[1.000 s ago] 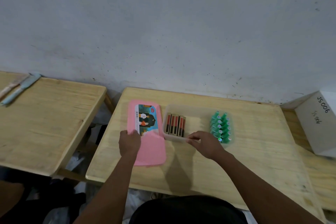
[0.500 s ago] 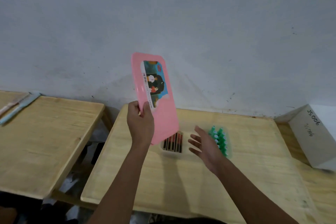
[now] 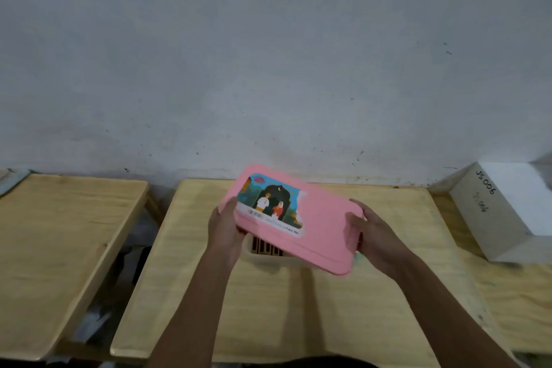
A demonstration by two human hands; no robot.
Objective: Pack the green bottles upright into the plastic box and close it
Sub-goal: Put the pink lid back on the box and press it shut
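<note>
A pink lid [image 3: 322,230] with a picture sticker hovers tilted over the clear plastic box [image 3: 260,257] on the middle table. My left hand [image 3: 225,225] grips the lid's left end and my right hand [image 3: 370,233] grips its right end. Under the lid's near-left corner I see the box's front-left wall and several dark red-and-black items [image 3: 266,248] inside. The green bottles are hidden beneath the lid.
The box stands on a pale wooden table [image 3: 298,308] against a grey wall. A second wooden table [image 3: 59,248] stands to the left across a gap. A white block marked "JS006" [image 3: 504,209] lies at the right.
My left hand swung the lid from upright down over the box. My right hand, open before, now holds the lid's right end. The green bottles have gone out of sight under it.
</note>
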